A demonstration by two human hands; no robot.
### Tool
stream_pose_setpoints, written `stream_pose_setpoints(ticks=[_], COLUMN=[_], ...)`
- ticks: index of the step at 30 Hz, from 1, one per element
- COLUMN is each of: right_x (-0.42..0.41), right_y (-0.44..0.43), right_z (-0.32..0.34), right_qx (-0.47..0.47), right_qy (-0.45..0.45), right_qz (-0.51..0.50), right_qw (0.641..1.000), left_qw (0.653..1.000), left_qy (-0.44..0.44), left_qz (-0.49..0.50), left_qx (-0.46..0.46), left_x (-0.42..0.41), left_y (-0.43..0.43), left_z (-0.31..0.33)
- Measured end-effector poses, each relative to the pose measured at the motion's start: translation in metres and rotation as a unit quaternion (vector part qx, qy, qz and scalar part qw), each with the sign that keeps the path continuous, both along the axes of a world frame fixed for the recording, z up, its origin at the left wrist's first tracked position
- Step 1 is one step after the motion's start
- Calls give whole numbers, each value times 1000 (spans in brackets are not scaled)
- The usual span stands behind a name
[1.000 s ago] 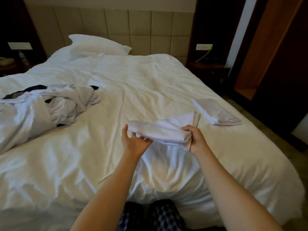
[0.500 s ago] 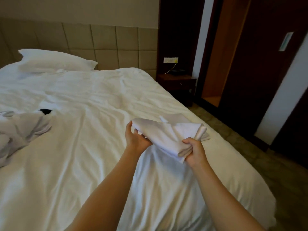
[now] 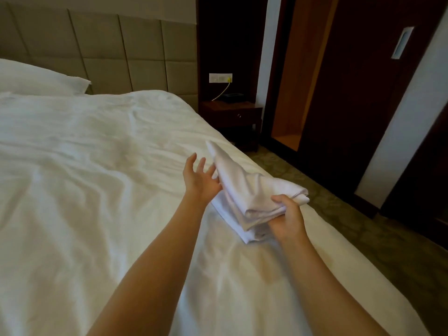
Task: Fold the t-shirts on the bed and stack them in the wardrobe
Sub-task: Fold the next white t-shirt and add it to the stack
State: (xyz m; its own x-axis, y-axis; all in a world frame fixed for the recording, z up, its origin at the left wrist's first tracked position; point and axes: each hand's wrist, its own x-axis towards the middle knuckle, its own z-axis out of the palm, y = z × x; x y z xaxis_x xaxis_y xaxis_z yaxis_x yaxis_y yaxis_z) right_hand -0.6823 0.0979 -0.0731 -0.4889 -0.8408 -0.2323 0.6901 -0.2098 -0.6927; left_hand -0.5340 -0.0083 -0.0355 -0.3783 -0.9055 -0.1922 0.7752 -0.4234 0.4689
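A: Right hand, what's it doing?
B: The right hand (image 3: 287, 219) is clamping the near end of the folded white t-shirt (image 3: 242, 187), with its fingers curling round the bunched edge. The far end is sticking up and away from the grip.

A: Left hand?
B: The left hand (image 3: 198, 180) is holding nothing, its fingers spreading loose. It's sitting just left of the grip at the shirt's side edge. I can't tell if it's touching.

A: Anything under the grip?
B: A second folded t-shirt (image 3: 230, 220) is lying flat on the bed (image 3: 97, 190), right beneath the held one. The layers are touching near the gripping fingers.

A: Wardrobe?
B: The wardrobe (image 3: 291, 93) is standing open, well beyond the grip to the right. The nightstand (image 3: 232, 115) is sitting beyond the grip, and the pillow (image 3: 36, 78) is lying far off to the left.
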Motion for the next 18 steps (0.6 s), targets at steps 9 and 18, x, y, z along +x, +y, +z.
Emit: stream_pose_setpoints(ticks=[9, 18], right_x=[-7, -10], right_y=[-27, -10], right_z=[-40, -27], right_qx=[134, 303], right_qy=[12, 233], right_qz=[10, -131], right_qw=[991, 915], left_qw=[941, 846], left_qy=[-334, -521], left_qz=[18, 39], left_qx=[-58, -108], left_x=[-30, -44], left_y=[-7, 26], left_z=[-74, -63])
